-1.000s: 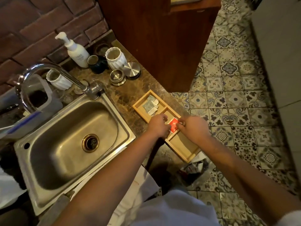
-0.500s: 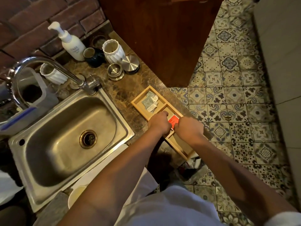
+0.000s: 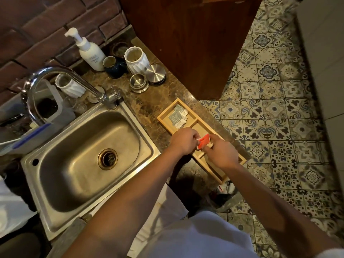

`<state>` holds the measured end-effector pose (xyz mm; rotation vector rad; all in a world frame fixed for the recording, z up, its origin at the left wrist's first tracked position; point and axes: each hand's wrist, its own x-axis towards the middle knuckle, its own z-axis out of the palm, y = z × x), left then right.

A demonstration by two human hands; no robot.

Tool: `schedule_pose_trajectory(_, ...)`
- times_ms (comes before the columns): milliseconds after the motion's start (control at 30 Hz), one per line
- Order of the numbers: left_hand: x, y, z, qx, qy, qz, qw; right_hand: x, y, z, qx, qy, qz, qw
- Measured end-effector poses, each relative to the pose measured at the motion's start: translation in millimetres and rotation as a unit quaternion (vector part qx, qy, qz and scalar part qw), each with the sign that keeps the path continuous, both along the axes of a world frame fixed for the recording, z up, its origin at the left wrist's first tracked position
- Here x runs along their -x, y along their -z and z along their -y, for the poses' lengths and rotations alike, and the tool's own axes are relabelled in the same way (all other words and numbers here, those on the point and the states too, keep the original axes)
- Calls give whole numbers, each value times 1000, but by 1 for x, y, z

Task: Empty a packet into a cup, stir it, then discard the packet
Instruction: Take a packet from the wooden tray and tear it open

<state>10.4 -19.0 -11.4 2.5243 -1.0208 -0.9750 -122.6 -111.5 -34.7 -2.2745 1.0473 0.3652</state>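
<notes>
A small red packet (image 3: 204,142) is held between both hands above the wooden divided tray (image 3: 167,113) on the marble counter. My left hand (image 3: 184,140) pinches its left end with curled fingers. My right hand (image 3: 220,152) pinches its right side. Grey and white packets (image 3: 177,117) lie in the tray's far compartment. Cups stand at the back of the counter: a dark blue mug (image 3: 114,67), a white ribbed cup (image 3: 136,58) and a second white ribbed cup (image 3: 69,86) behind the tap.
A steel sink (image 3: 80,155) with a curved tap (image 3: 61,79) lies to the left. A soap pump bottle (image 3: 90,51), a steel cup (image 3: 138,82) and a steel lid (image 3: 156,73) crowd the back. A dark bin (image 3: 222,192) with wrappers sits on the patterned floor below the counter edge.
Both hands have stayed over the tray with the red packet; the packet now shows more between them, tilted up to the right. The camera view shifted slightly.
</notes>
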Motion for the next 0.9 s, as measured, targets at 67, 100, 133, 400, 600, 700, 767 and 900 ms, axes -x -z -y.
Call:
schedule_pose_trajectory(67, -5, -6, -9, 17, 23, 15, 999, 2, -1, 6, -14, 5, 34, 999)
schedule_pose_trajectory(100, -8, -8, -13, 27, 27, 13, 999, 3, -3, 8, -24, -8, 50, 998)
schedule_pose_trajectory(133, -10, -11, -18, 39, 29, 9, 999, 3, -7, 11, -41, -25, 64, 997)
schedule_pose_trajectory(400, -8, -67, -70, 186, -76, -63, 977, 0, -71, 1, -204, -12, 207, 957)
schedule_pose_trajectory(600, 21, -128, -123, 318, -258, -135, 903, -15, -133, -26, -328, 14, 276, 904)
schedule_pose_trajectory(700, 38, -149, -154, 382, -344, -157, 843, -20, -163, -47, -345, -14, 326, 880)
schedule_pose_trajectory(767, 48, -157, -173, 415, -386, -151, 810, -23, -183, -65, -339, -41, 348, 873)
schedule_pose_trajectory(900, 65, -169, -209, 437, -387, -101, 806, -26, -213, -103, -336, -92, 359, 866)
